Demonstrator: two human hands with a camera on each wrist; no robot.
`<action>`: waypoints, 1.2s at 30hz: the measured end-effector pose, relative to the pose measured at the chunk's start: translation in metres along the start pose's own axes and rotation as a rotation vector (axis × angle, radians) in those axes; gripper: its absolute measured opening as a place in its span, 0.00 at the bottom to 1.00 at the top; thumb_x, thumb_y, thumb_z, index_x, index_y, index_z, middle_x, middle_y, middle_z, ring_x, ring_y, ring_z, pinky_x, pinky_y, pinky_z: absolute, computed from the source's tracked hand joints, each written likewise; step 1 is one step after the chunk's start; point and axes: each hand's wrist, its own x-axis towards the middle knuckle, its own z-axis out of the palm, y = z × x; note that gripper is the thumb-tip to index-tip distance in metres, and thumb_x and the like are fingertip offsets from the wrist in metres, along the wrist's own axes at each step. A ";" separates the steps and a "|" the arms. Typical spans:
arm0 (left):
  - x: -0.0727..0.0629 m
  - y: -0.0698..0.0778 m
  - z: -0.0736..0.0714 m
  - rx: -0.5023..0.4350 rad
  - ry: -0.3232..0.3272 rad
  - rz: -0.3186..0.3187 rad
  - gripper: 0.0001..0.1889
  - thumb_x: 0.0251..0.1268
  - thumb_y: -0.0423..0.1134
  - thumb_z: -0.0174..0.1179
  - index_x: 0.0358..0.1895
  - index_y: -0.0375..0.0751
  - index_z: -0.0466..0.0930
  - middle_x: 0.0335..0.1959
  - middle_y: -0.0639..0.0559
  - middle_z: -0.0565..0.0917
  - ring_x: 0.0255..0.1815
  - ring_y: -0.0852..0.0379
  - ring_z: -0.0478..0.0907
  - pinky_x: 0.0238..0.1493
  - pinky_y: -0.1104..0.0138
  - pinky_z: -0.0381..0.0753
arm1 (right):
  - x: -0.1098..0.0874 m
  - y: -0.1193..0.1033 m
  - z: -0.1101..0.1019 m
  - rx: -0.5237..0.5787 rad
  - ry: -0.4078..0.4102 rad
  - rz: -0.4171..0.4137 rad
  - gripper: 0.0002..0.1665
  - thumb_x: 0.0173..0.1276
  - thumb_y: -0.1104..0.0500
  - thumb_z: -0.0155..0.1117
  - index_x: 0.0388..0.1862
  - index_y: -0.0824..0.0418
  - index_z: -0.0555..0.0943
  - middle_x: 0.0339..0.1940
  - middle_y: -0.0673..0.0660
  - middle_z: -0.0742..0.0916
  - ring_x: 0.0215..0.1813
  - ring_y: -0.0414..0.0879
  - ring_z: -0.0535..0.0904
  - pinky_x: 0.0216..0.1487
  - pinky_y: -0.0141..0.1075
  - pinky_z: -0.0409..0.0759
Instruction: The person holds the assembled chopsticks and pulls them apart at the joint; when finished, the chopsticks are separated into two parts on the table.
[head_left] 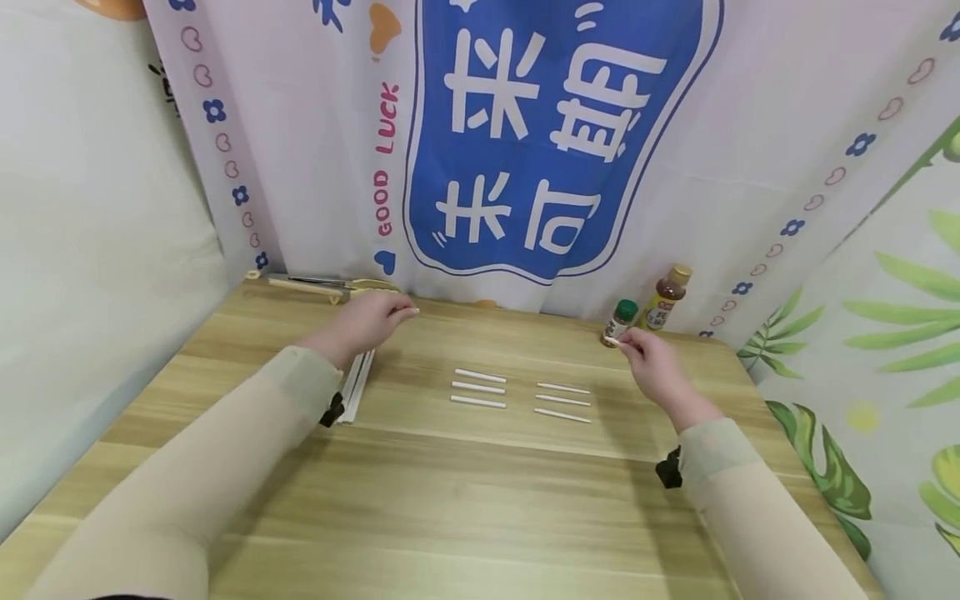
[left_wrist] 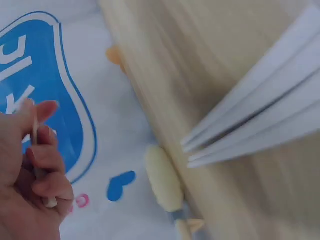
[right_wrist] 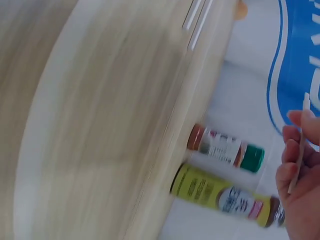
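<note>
I saw pink letters that said "GOOD LUCK" running up the white cloth (head_left: 300, 125) near the top of the frame, turned on their side. Next to them, in the upper middle, was a big blue patch (head_left: 540, 158) with fat white Chinese characters, and 来, 可 and 期 were easy to pick out. On the right side stood a little jar with a green cap (head_left: 621, 321) and a taller bottle with a yellow label (head_left: 662, 307). Both had writing on them, but it was too small and blurry for me to read.

The person had a white stick in each hand. The left stick (left_wrist: 50, 202) was thin and ran down along the palm. The right stick (right_wrist: 301, 150) was thin too, and its narrower tip poked out past the thumb.

On the counter (head_left: 450, 500), three plain white sticks (head_left: 478, 388) lay side by side in the middle of the frame. Three skinnier sticks with pointy ends (head_left: 563, 400) lay just to their right.

The left hand (head_left: 367, 323) was left of the middle, near some long white strips (head_left: 362, 386), its grip curled around its stick. The right hand (head_left: 660, 367) was right of the middle, near the little jar, its grip pinching its stick. Both arms, in pale sleeves (head_left: 772, 508), reached up from the bottom corners, spread wide apart.
</note>
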 end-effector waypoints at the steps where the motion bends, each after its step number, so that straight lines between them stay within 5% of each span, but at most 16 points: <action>1: 0.004 0.000 0.001 0.004 -0.027 0.006 0.13 0.77 0.37 0.51 0.52 0.33 0.82 0.42 0.41 0.83 0.44 0.44 0.79 0.50 0.50 0.76 | 0.002 0.000 0.001 -0.003 -0.030 -0.004 0.06 0.74 0.69 0.55 0.42 0.69 0.79 0.35 0.63 0.83 0.34 0.55 0.76 0.37 0.49 0.75; 7: 0.027 0.022 0.035 0.004 -0.136 0.046 0.09 0.73 0.31 0.53 0.47 0.33 0.83 0.30 0.48 0.79 0.34 0.51 0.76 0.43 0.57 0.78 | 0.013 -0.011 0.032 -0.001 -0.153 -0.012 0.07 0.71 0.72 0.56 0.44 0.71 0.80 0.39 0.63 0.83 0.42 0.56 0.78 0.45 0.51 0.77; 12: 0.041 0.043 0.068 0.042 -0.167 0.088 0.05 0.70 0.34 0.60 0.35 0.40 0.82 0.28 0.54 0.80 0.31 0.56 0.76 0.38 0.62 0.77 | 0.018 -0.017 0.053 -0.013 -0.237 0.074 0.05 0.68 0.71 0.60 0.41 0.67 0.81 0.35 0.58 0.84 0.38 0.51 0.78 0.44 0.47 0.77; 18: 0.051 0.059 0.097 0.064 -0.217 0.117 0.07 0.65 0.32 0.62 0.28 0.41 0.82 0.24 0.55 0.77 0.29 0.56 0.73 0.34 0.64 0.73 | 0.021 -0.018 0.072 -0.041 -0.313 0.055 0.02 0.67 0.69 0.64 0.34 0.65 0.81 0.30 0.55 0.82 0.34 0.48 0.75 0.40 0.43 0.75; 30: 0.055 0.061 0.111 0.126 -0.230 0.112 0.07 0.60 0.32 0.68 0.26 0.43 0.82 0.27 0.56 0.80 0.33 0.56 0.76 0.40 0.61 0.76 | 0.020 -0.021 0.081 -0.027 -0.312 0.056 0.07 0.65 0.70 0.66 0.29 0.62 0.81 0.28 0.52 0.81 0.34 0.47 0.75 0.40 0.43 0.75; 36: 0.051 0.056 0.102 0.024 -0.215 0.068 0.02 0.62 0.32 0.66 0.32 0.39 0.83 0.30 0.53 0.80 0.34 0.54 0.76 0.42 0.61 0.76 | 0.021 -0.019 0.082 -0.028 -0.329 0.068 0.10 0.63 0.73 0.64 0.26 0.61 0.80 0.27 0.52 0.80 0.34 0.48 0.75 0.39 0.42 0.74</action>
